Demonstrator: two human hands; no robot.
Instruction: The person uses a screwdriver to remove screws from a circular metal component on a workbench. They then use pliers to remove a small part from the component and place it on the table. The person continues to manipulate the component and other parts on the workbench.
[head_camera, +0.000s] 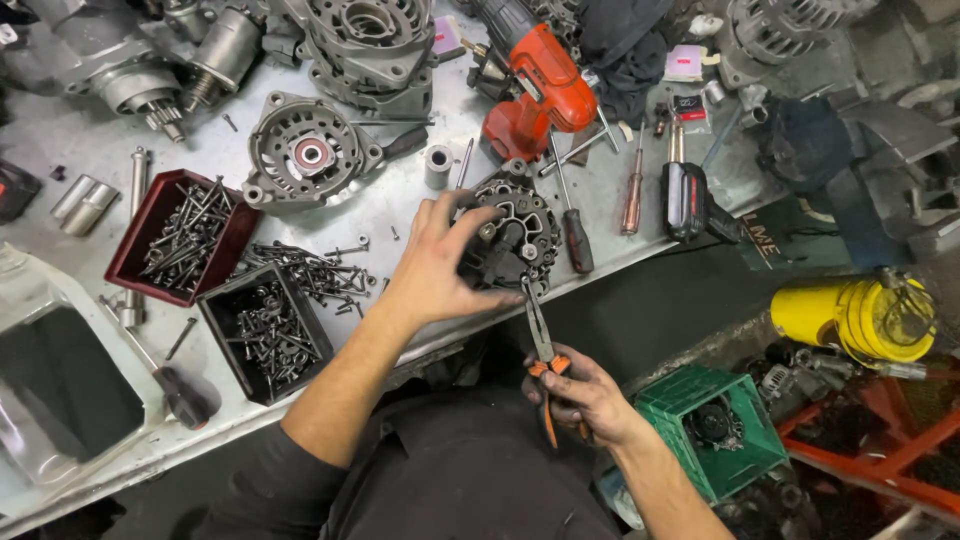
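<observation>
Gripping black alternator part (512, 235) at bench edge (90, 470), left hand (440, 265) clasps its near-left side. Right hand (580, 395) below holds orange-handled pliers (543, 350), long axis near-vertical, nose pointing up toward part.

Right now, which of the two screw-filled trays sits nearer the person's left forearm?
The black tray, beside the left forearm; the dark red tray lies farther back on the bench.

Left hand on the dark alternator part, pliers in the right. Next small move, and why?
Probably close the pliers tip onto the near edge of the dark alternator part. The left hand already steadies it at the bench edge, and the right hand has the nose pointing at it.
</observation>
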